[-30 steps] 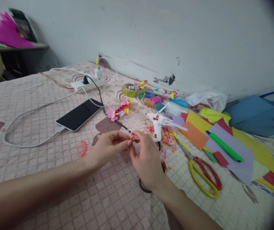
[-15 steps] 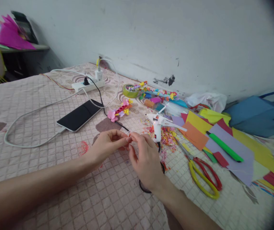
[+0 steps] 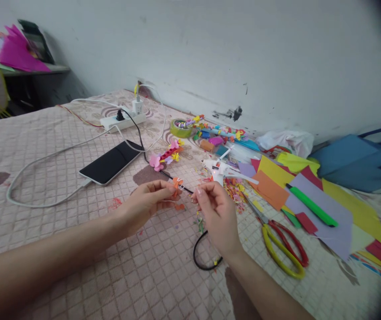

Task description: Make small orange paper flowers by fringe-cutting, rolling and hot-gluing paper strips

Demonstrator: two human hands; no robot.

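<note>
Fingertips of the left hand (image 3: 143,205) pinched a small orange paper flower (image 3: 177,182) above the quilted cover (image 3: 43,178), raised for handling. The right hand (image 3: 217,215), at 3 o'clock, had its fingers pressed together; contents indeterminate. Glue gun (image 3: 219,171) lay at 1 o'clock, its black cord (image 3: 201,258) looped under the right wrist; scissors (image 3: 282,246) lay further at 3 o'clock.

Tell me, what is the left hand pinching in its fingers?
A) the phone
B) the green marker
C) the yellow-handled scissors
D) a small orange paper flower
D: the left hand pinches a small orange paper flower, while the scissors, marker and phone lie untouched on the quilted cover.
</note>
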